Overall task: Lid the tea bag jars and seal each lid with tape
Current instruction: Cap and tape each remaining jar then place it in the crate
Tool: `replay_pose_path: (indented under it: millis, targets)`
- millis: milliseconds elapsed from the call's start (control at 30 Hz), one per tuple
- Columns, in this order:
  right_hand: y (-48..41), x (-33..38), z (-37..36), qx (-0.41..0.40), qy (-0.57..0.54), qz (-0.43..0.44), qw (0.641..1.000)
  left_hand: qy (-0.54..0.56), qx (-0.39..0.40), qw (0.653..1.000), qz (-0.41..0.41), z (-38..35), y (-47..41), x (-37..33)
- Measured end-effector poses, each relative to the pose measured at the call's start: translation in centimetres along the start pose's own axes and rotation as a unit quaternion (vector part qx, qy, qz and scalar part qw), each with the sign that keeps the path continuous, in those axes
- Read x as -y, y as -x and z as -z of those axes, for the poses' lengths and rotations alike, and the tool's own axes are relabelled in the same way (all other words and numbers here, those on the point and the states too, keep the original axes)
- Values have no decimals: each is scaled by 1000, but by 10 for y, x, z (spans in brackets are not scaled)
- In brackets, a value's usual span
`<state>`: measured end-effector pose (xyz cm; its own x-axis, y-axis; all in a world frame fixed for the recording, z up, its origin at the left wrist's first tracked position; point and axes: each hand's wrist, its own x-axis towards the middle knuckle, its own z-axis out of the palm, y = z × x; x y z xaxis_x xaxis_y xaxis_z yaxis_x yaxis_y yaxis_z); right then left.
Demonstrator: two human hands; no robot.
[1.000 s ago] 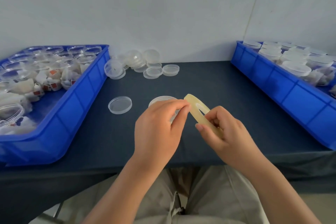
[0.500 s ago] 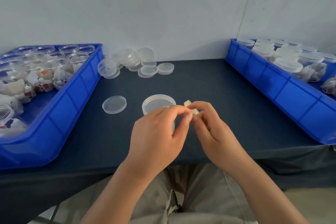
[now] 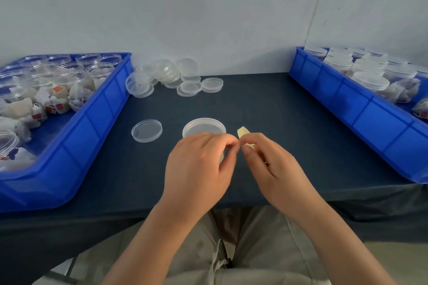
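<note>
A clear lidded jar (image 3: 203,127) stands on the dark table, just beyond my left hand (image 3: 201,164), which partly hides it. My right hand (image 3: 271,164) holds a yellowish tape roll (image 3: 243,133), most of it hidden by the fingers. The thumb and forefinger of my left hand pinch together right at the roll's edge; the tape end itself is too small to see. A loose clear lid (image 3: 146,130) lies flat to the left of the jar.
The blue bin (image 3: 97,122) on the left holds open jars with tea bags. A blue bin (image 3: 361,109) on the right holds lidded jars. A pile of spare clear lids (image 3: 176,78) lies at the back by the wall.
The tape roll has turned from tilted upright and plainly visible to mostly hidden in my right hand. Both hands have come together at the roll's edge and the lidded jar is now more exposed.
</note>
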<state>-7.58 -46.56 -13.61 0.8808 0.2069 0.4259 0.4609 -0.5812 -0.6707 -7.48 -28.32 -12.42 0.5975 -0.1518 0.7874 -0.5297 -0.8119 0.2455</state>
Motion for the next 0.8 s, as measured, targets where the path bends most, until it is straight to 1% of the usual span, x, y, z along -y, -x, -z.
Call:
replay_pose_path:
  millis: [100,167,267,333,367,467,567,600,633,667,700,733,767,800]
  targets:
    - [-1,-1,1,-1,9,-7,1000,35,-23,999,2,2,3,2]
    - [-2,-1,3,-9,29,14,999,57,-42,997,25,2,8,0]
    - [-3,-1,8,-20,115,53,992,124,-70,985,95,1,22,-2]
    - [-4,-2,13,-24,176,46,983,149,-78,977,127,0,32,-2]
    - [-5,-3,15,-18,181,37,983,148,-79,977,134,-1,36,-2]
    - [-4,-7,18,30,114,37,992,121,-85,979,138,-6,43,1]
    - [-4,-8,14,56,61,56,995,116,-117,981,104,-15,49,6]
    - [-4,-8,12,57,60,58,995,120,-128,979,108,-18,51,8]
    - [-4,-8,11,55,60,57,995,128,-131,974,133,-22,54,11]
    - [-4,-8,10,49,62,55,995,146,-124,965,179,-25,54,15]
    - [-5,-8,10,42,64,52,996,179,-105,948,239,-28,52,18]
    - [-6,-9,11,36,66,48,996,230,-79,924,296,-31,47,20]
    - [-6,-10,11,31,67,43,996,285,-54,897,333,-33,40,23]
    - [-7,-10,12,27,70,40,996,329,-37,878,347,-35,33,26]
